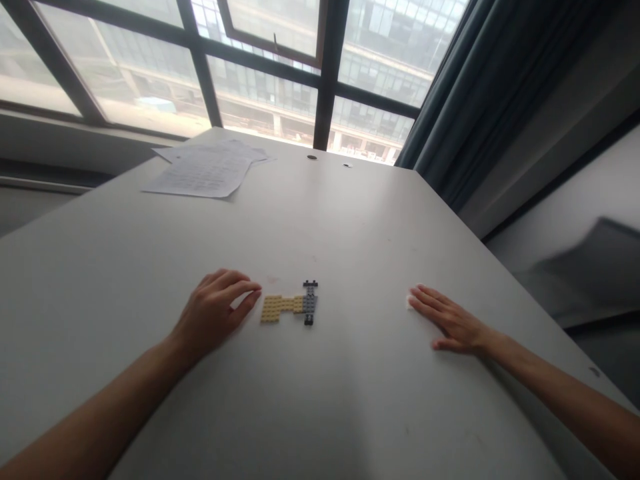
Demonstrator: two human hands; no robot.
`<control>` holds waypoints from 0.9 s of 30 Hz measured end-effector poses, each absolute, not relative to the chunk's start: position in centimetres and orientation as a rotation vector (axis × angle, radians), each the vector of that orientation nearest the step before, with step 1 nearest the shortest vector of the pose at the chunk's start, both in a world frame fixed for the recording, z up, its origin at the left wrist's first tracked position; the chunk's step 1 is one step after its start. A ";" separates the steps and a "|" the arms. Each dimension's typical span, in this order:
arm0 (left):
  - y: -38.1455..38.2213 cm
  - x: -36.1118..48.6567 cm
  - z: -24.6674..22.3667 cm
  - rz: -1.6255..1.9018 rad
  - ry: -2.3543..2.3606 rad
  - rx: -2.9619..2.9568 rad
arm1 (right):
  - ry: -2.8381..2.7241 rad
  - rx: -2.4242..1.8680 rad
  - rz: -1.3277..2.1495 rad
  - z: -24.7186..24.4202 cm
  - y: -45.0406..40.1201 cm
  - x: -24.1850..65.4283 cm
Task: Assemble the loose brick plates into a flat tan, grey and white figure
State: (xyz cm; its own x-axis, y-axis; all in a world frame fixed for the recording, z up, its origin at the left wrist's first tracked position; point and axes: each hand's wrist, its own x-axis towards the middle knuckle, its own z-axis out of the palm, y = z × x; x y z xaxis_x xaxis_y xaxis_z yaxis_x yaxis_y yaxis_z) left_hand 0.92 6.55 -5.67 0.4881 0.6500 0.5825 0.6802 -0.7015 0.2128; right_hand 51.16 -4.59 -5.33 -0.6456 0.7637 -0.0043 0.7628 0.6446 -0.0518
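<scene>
A small assembly of toy building bricks [286,305] lies on the white table in front of me. Its left part is tan plates [271,309]; grey plates [310,303] and black pieces [311,284] form the right end. My left hand [219,303] rests just left of it, fingers loosely curved, with a gap between thumb and forefinger and nothing seen between them. The fingertips are very close to the tan corner. Farther right, my right hand [445,321] lies flat, fingers stretched out, its fingertips over a small white piece [409,303], partly hidden.
Printed paper sheets [200,170] lie at the table's far left. Two small round fittings, one dark [312,158], are set near the far edge of the table [350,233]. Beyond stand framed windows [270,100], with a dark curtain [460,100] on the right.
</scene>
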 end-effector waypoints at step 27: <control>8.0 5.8 -3.8 -0.195 -0.317 -3.400 | -2.256 -1.505 -0.119 -7.0 -7.7 51.3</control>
State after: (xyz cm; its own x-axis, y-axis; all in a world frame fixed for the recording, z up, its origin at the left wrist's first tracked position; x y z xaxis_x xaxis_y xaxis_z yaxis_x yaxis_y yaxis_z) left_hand 5.79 8.02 -3.82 0.9768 0.1962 0.0856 0.1649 -0.9446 0.2837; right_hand 51.33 -7.65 -7.04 -0.3229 0.8620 0.3907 0.8983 0.4091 -0.1604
